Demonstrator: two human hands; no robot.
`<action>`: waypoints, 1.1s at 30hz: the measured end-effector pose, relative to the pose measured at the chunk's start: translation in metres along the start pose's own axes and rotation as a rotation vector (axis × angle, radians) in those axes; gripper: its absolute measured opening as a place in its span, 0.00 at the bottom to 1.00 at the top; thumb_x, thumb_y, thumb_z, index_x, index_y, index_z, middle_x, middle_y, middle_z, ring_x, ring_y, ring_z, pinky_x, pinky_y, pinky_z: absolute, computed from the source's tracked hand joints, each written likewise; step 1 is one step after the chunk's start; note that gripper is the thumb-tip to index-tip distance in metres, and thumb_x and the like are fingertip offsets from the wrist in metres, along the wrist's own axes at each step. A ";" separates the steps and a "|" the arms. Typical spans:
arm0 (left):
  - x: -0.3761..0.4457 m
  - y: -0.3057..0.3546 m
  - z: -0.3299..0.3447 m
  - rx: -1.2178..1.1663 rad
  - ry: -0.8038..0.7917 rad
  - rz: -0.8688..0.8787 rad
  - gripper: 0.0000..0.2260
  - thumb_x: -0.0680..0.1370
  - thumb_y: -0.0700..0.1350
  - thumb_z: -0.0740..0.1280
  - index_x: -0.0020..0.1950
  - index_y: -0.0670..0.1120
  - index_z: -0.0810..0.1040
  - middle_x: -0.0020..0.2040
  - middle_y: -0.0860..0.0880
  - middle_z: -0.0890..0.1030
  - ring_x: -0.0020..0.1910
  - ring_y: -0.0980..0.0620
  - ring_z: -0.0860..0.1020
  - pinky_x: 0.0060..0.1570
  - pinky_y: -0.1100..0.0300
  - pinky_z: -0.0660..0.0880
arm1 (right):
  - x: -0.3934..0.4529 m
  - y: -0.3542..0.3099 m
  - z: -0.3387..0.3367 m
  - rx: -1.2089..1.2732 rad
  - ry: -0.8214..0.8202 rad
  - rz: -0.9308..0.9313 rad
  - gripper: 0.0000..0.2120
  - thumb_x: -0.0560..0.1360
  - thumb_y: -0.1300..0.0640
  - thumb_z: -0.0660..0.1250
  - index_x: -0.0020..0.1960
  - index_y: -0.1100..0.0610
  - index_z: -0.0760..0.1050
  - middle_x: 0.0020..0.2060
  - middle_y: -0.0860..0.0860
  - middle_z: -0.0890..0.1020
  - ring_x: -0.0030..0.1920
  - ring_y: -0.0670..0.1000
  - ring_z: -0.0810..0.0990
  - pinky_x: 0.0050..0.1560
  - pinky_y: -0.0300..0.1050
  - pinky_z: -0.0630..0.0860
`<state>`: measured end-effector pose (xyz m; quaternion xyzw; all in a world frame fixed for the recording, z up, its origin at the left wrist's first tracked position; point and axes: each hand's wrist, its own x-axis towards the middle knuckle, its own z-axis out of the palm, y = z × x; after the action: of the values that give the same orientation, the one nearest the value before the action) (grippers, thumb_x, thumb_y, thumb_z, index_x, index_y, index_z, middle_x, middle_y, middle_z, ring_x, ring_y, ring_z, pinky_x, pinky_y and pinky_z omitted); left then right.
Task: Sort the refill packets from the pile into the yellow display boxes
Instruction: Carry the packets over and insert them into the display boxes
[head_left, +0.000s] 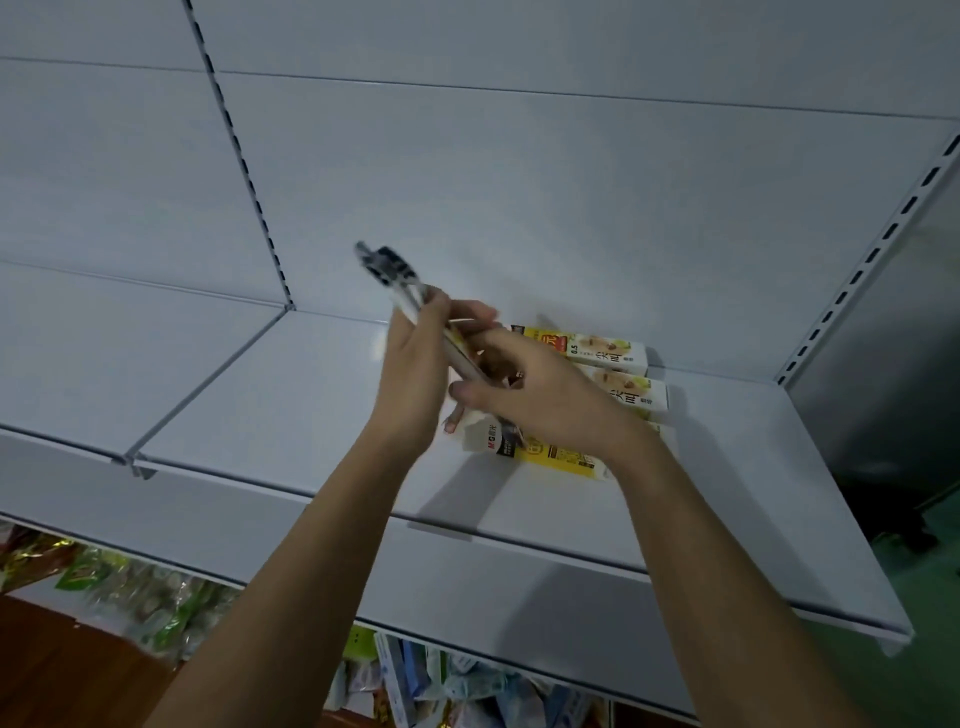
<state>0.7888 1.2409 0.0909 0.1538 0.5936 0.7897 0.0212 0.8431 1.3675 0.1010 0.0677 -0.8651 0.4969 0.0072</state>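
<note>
I am standing in a shop. Before me runs a white metal gondola shelf (291, 395) with slotted upright rails (239, 150) rising from it, yellow printed display boxes (597, 351) resting on it, and packaged goods in bright wrappers (156, 597) heaped below it.

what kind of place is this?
Likely a shop aisle during stocking: a white metal shelf with slotted uprights, yellow display boxes on it, and packaged goods on the shelf below.
</note>
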 end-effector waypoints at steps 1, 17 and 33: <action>0.006 0.004 -0.005 -0.124 0.027 -0.017 0.08 0.85 0.43 0.55 0.48 0.44 0.69 0.39 0.47 0.80 0.41 0.46 0.82 0.41 0.51 0.79 | 0.001 0.002 -0.005 0.009 0.010 -0.013 0.11 0.79 0.46 0.66 0.61 0.39 0.75 0.53 0.38 0.81 0.50 0.35 0.79 0.46 0.31 0.75; 0.035 -0.001 -0.026 -0.331 0.263 -0.019 0.19 0.83 0.57 0.59 0.38 0.47 0.66 0.28 0.49 0.67 0.26 0.50 0.69 0.33 0.57 0.75 | 0.026 0.062 -0.012 -0.385 0.277 0.295 0.27 0.75 0.47 0.72 0.72 0.47 0.70 0.70 0.49 0.73 0.72 0.55 0.67 0.70 0.59 0.67; 0.059 0.051 -0.002 -0.402 0.212 0.189 0.26 0.83 0.54 0.61 0.25 0.50 0.67 0.26 0.51 0.64 0.27 0.53 0.67 0.36 0.57 0.73 | 0.025 0.033 -0.035 0.051 0.344 0.070 0.24 0.74 0.58 0.75 0.66 0.44 0.73 0.60 0.41 0.76 0.62 0.42 0.72 0.61 0.41 0.71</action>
<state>0.7396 1.2367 0.1516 0.1178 0.4064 0.9021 -0.0850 0.8118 1.4113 0.0927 -0.0482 -0.8400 0.5230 0.1360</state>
